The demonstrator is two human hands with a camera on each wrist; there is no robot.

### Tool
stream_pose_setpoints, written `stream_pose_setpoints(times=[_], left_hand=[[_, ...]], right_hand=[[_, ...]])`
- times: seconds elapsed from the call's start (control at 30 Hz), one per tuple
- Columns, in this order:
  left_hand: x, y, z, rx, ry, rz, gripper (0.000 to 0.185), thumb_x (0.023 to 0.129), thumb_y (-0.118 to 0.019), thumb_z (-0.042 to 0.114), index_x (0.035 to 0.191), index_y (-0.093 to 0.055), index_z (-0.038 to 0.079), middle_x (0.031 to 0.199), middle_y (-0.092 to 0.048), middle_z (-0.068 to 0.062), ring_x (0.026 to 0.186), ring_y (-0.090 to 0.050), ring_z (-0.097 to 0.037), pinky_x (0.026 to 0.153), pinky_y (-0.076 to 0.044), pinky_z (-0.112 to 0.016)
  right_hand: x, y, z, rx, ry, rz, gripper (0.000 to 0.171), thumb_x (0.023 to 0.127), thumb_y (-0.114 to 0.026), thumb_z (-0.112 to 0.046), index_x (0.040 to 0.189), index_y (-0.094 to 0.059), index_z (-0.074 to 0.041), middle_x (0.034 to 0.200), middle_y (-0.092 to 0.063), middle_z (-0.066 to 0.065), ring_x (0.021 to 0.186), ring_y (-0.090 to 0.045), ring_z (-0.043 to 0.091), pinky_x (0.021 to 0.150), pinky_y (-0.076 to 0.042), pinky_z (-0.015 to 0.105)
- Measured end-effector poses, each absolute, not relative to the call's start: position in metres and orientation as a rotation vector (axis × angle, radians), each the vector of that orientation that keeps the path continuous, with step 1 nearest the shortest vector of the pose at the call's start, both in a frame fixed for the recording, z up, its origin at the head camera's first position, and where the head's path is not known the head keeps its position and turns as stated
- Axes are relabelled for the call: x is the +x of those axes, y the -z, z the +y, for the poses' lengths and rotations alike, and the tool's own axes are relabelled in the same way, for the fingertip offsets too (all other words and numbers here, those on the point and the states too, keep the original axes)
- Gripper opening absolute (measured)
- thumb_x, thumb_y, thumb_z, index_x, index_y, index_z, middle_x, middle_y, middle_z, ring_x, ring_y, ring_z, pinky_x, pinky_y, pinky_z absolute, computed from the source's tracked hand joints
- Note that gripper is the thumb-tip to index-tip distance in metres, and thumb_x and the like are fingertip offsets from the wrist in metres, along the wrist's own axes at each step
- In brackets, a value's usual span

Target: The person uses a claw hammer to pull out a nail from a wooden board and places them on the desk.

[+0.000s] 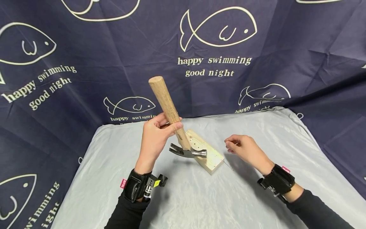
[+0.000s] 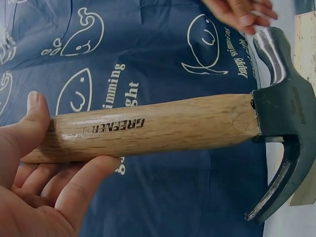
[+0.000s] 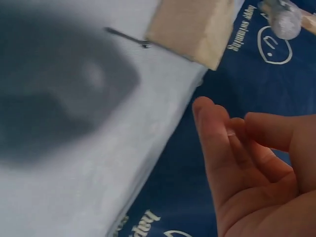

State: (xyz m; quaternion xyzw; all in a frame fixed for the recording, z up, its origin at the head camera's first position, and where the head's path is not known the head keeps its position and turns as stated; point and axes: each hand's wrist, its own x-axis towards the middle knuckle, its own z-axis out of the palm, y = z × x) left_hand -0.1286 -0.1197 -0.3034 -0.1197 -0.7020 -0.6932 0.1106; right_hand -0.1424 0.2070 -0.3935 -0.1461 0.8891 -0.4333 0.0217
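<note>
My left hand (image 1: 157, 135) grips a claw hammer (image 1: 168, 105) by its wooden handle, thumb on one side and fingers on the other. The handle tilts up and the metal head hangs low, in front of a pale wooden block (image 1: 214, 156). In the left wrist view the hammer's dark head (image 2: 289, 106) points away from the hand. My right hand (image 1: 246, 148) hovers to the right of the block, fingers loosely bent, with nothing seen between them. A thin nail (image 3: 126, 37) lies on the cloth beside the block's near end.
A light grey cloth (image 1: 183, 203) covers the table. Dark blue fabric (image 1: 137, 57) with white fish drawings hangs behind and at the sides. Several small dark spots mark the block's top. Each wrist wears a black strap with a camera (image 1: 278, 181).
</note>
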Motion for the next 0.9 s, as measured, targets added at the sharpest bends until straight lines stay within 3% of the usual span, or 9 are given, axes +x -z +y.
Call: stream_pose_setpoints(times=[0.13, 0.47, 0.73, 0.9], left_hand=[[-0.127, 0.304, -0.115, -0.384, 2.041, -2.059, 0.033, 0.089, -0.088, 0.007, 0.120, -0.078, 0.005, 0.108, -0.079, -0.013, 0.097, -0.077, -0.023, 0.083, -0.063, -0.038], [-0.123, 0.304, -0.108, -0.380, 1.955, -2.123, 0.037, 0.082, -0.095, 0.015, 0.116, -0.081, 0.012, 0.102, -0.081, 0.000, 0.093, -0.077, -0.022, 0.082, -0.063, -0.036], [-0.118, 0.305, -0.102, -0.419, 1.896, -2.155, 0.036, 0.080, -0.097, 0.024, 0.112, -0.082, 0.018, 0.098, -0.081, 0.003, 0.091, -0.077, -0.021, 0.080, -0.061, -0.034], [-0.115, 0.302, -0.099, -0.435, 1.882, -2.181, 0.039, 0.079, -0.098, 0.029, 0.114, -0.082, 0.021, 0.097, -0.081, 0.005, 0.089, -0.077, -0.020, 0.080, -0.061, -0.036]], right_hand=[[-0.143, 0.384, 0.197, -0.477, 1.407, 2.744, 0.016, 0.107, -0.068, -0.014, 0.115, -0.076, -0.005, 0.099, -0.077, 0.004, 0.089, -0.077, 0.026, 0.079, -0.062, 0.029], [-0.142, 0.373, 0.171, -0.706, 1.377, 2.769, 0.012, 0.104, -0.072, -0.015, 0.113, -0.080, -0.012, 0.096, -0.077, -0.001, 0.086, -0.072, 0.013, 0.080, -0.060, 0.033], [-0.139, 0.366, 0.145, -1.005, 1.387, 2.724, 0.019, 0.108, -0.067, -0.027, 0.121, -0.079, -0.020, 0.111, -0.076, -0.008, 0.097, -0.069, 0.009, 0.088, -0.058, 0.033], [-0.136, 0.363, 0.133, -1.062, 1.506, 2.598, 0.030, 0.103, -0.074, -0.026, 0.132, -0.074, -0.019, 0.126, -0.074, -0.005, 0.111, -0.071, 0.011, 0.095, -0.058, 0.033]])
